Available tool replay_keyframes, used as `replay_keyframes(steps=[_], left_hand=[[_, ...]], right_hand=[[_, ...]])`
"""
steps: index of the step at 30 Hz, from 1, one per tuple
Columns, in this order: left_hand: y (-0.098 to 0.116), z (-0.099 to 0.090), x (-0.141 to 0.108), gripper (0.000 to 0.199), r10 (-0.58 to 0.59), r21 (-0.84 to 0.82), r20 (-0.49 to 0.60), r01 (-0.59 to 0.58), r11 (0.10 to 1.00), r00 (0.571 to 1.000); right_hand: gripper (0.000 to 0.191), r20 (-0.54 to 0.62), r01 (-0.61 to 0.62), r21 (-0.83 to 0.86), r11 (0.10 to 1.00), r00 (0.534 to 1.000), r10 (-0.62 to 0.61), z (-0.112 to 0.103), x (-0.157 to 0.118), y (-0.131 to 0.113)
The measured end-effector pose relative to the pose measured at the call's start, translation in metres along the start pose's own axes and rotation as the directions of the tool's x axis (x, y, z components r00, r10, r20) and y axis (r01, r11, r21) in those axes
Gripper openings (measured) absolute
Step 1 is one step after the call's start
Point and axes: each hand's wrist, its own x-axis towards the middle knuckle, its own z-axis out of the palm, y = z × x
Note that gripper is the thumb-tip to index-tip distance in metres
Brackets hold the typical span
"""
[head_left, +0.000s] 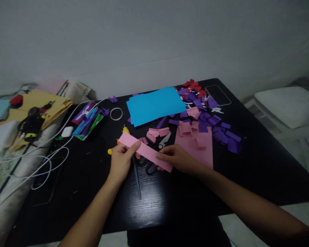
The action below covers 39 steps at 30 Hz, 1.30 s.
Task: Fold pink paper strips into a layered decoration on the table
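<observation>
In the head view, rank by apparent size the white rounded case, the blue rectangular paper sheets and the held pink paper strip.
1. Blue rectangular paper sheets
2. Held pink paper strip
3. White rounded case

The left hand (119,161) is pinched, its thumb (134,148) slanting forward and inward above curled fingers. The right hand (180,158), just beside the left fingers, pinches too, its thumb (164,157) pointing toward them, fingertips partly hidden underneath. The left forearm (92,207) trails back and leftward from its fingers; the right forearm (234,192) slants back and rightward from its own.
</observation>
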Motion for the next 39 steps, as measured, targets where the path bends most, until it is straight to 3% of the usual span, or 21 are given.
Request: replay_keyframes(steps=[4, 9, 12, 16, 18, 19, 21, 23, 25, 30, 34, 39], left_hand=[[-0.001, -0.001, 0.0, 0.028, -0.006, -0.06, -0.018, 0.005, 0.998, 1.0], [-0.001, 0.005, -0.005, 0.032, -0.093, 0.028, 0.207, 0.089, 0.996, 0.974], [0.0, 0.005, -0.005, 0.03, -0.11, 0.05, 0.213, 0.101, 0.994, 0.971], [0.011, -0.008, 0.003, 0.033, -0.06, -0.001, 0.116, 0.061, 0.998, 0.991], [0.02, -0.018, 0.006, 0.02, -0.024, -0.003, 0.088, 0.024, 1.0, 0.996], [0.026, -0.023, 0.007, 0.015, -0.03, 0.032, 0.119, 0.027, 0.999, 0.992], [0.034, -0.03, 0.004, 0.025, -0.084, 0.096, 0.237, 0.063, 0.993, 0.968], [0.039, -0.033, -0.005, 0.036, -0.131, 0.172, 0.342, 0.075, 0.982, 0.93], [0.038, -0.032, -0.022, 0.033, -0.147, 0.255, 0.388, 0.047, 0.966, 0.91], [0.023, -0.025, -0.076, 0.023, -0.27, 0.299, 0.439, 0.144, 0.943, 0.857], [0.009, -0.022, -0.107, 0.033, -0.327, 0.214, 0.379, 0.262, 0.941, 0.866], [0.0, -0.022, -0.122, 0.041, -0.352, 0.155, 0.337, 0.317, 0.936, 0.873]], right_hand=[[0.042, -0.024, 0.015, -0.003, 1.0, 1.0, -0.015, 0.001, 0.0, 0.001], [0.042, -0.006, 0.036, -0.032, 0.999, 0.999, -0.036, 0.001, 0.001, 0.001], [0.039, 0.016, 0.052, -0.044, 0.998, 0.999, -0.051, -0.001, 0.002, 0.001], [0.029, -0.008, 0.139, -0.145, 0.98, 0.99, -0.142, -0.008, 0.004, -0.004], [0.021, -0.041, 0.156, -0.209, 0.965, 0.985, -0.168, -0.012, 0.002, -0.008], [0.02, -0.055, 0.152, -0.224, 0.963, 0.984, -0.168, -0.014, -0.001, -0.011], [0.025, -0.081, 0.147, -0.228, 0.962, 0.982, -0.169, -0.019, -0.009, -0.014], [0.02, -0.093, 0.173, -0.269, 0.947, 0.974, -0.204, -0.023, -0.022, -0.014], [0.013, -0.104, 0.207, -0.37, 0.906, 0.96, -0.261, -0.026, -0.038, -0.01], [0.013, -0.031, 0.141, -0.498, 0.856, 0.983, -0.18, -0.024, -0.084, 0.005], [0.047, 0.098, 0.245, -0.58, 0.776, 0.968, -0.232, -0.016, -0.111, 0.022], [0.022, 0.061, 0.306, -0.621, 0.721, 0.937, -0.345, -0.01, -0.119, 0.039]])
